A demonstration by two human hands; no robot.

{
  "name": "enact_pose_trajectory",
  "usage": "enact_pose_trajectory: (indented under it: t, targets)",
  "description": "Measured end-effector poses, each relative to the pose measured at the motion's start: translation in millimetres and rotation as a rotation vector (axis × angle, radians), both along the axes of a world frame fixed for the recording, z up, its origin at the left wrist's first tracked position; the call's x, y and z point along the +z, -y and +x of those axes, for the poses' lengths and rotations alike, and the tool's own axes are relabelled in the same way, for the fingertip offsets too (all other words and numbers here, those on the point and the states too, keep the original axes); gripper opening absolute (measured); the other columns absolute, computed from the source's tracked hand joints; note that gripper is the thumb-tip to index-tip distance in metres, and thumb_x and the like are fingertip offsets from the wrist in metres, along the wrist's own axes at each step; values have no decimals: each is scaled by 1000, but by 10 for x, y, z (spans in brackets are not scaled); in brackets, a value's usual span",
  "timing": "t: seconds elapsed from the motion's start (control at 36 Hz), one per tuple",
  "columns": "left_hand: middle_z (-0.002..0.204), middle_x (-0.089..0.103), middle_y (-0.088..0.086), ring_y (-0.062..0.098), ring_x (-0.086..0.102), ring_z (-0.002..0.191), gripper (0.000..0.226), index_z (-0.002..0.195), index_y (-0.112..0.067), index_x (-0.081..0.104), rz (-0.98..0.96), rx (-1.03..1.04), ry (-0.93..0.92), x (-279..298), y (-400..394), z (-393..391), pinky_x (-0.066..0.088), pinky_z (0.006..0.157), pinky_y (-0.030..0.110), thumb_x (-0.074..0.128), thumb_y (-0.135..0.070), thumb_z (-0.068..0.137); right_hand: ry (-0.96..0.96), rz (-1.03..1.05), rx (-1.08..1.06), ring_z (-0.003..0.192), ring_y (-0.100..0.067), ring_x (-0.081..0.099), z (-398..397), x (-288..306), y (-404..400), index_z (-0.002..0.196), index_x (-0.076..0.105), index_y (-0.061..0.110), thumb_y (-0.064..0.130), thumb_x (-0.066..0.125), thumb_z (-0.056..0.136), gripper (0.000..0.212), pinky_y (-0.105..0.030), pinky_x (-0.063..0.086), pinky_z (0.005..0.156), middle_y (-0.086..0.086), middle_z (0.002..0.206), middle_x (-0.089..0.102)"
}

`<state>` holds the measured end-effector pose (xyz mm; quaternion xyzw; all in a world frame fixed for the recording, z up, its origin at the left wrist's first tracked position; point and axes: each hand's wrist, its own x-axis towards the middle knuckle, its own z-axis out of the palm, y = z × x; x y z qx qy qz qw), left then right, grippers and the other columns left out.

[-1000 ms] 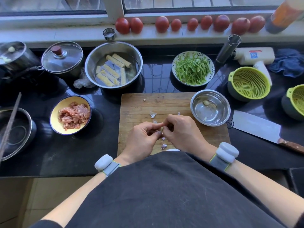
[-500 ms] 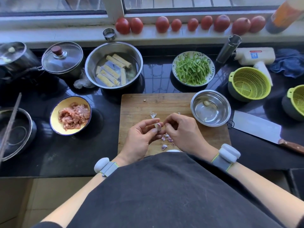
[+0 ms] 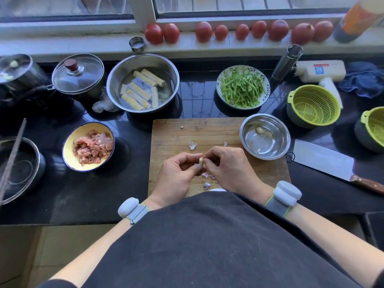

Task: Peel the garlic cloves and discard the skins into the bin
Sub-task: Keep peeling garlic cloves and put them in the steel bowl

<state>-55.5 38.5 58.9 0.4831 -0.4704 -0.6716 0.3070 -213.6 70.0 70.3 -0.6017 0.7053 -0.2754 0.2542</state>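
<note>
Both hands meet low in the frame's centre over the wooden cutting board (image 3: 207,132). The left hand (image 3: 176,175) and right hand (image 3: 228,167) pinch one pale garlic clove (image 3: 201,161) between their curled fingers, fingertips clamped on either side. Its long axis runs roughly up and down the frame. Loose skins (image 3: 205,185) lie on the board just below the hands. Farther up and right, a steel bowl (image 3: 276,150) holds a peeled clove (image 3: 259,130). A cleaver (image 3: 324,161) rests on the worktop (image 3: 93,194) at right.
</note>
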Motion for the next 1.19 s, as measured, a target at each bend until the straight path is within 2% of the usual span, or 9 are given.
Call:
enact_pose_trajectory:
  t: [0.11, 0.28, 0.39, 0.53, 0.64, 0.72, 0.86, 1.0, 1.19]
  targets:
    - [94, 78, 10, 17, 75, 83, 23, 110, 0, 72, -24, -24, 39, -27, 4, 17, 58, 77, 25, 68, 8, 89, 18, 20, 3, 68, -9, 63, -8, -15, -6, 84, 75, 16, 22, 72, 87, 7, -31, 55, 71, 7, 74, 72]
    - [96, 77, 9, 14, 72, 79, 23, 111, -3, 73, 12, -5, 11, -22, 4, 8, 60, 79, 27, 67, 4, 90, 64, 26, -49, 66, -9, 60, 0, -37, 0, 80, 69, 16, 24, 72, 86, 10, -27, 50, 65, 8, 69, 67]
    - [92, 76, 10, 15, 71, 77, 23, 111, -5, 71, 101, 38, -51, -15, 8, 0, 61, 80, 28, 63, 5, 93, 154, 4, -46, 67, -7, 60, -7, -45, 3, 85, 68, 15, 16, 74, 86, 6, -21, 49, 64, 11, 71, 65]
    - [96, 75, 18, 21, 70, 82, 27, 116, -4, 71, 99, 17, -43, -25, 14, 14, 60, 82, 30, 60, 7, 94, 186, -41, 20, 74, -8, 63, -34, -40, -4, 86, 70, 17, 9, 78, 83, 12, -19, 50, 68, 10, 77, 68]
    - [86, 76, 7, 17, 69, 78, 32, 110, -16, 73, 64, -50, -23, 0, 18, 10, 58, 79, 26, 57, 7, 95, 123, -95, 77, 74, -6, 59, -64, -48, 14, 82, 69, 16, 5, 80, 79, 15, -21, 49, 67, 10, 78, 64]
    - [82, 75, 6, 16, 69, 76, 35, 104, -22, 74, 84, -66, -38, 25, 25, 8, 59, 80, 26, 55, 7, 96, 80, -143, 102, 72, -8, 58, -81, -68, 11, 80, 69, 16, 6, 80, 79, 14, -29, 51, 65, 8, 78, 63]
    - [81, 74, 9, 16, 69, 75, 25, 107, -15, 74, 139, -47, -91, 62, 21, 8, 59, 81, 27, 60, 2, 95, 59, -208, 117, 71, -12, 59, -99, -99, -8, 81, 71, 14, 9, 79, 81, 9, -35, 52, 62, 6, 78, 64]
    - [85, 75, 10, 17, 70, 77, 26, 118, -5, 70, 157, -59, -73, 24, 36, 28, 59, 80, 25, 59, 3, 96, 77, -224, 132, 72, -9, 61, -106, -94, -13, 82, 73, 14, 8, 80, 81, 9, -34, 53, 64, 8, 80, 66]
    - [86, 73, 14, 19, 69, 75, 25, 117, -2, 70, 246, -64, -142, 33, 48, 48, 59, 78, 25, 58, 3, 95, 31, -241, 201, 71, -9, 59, -136, -81, -20, 84, 72, 13, 7, 80, 81, 10, -31, 53, 66, 6, 82, 66]
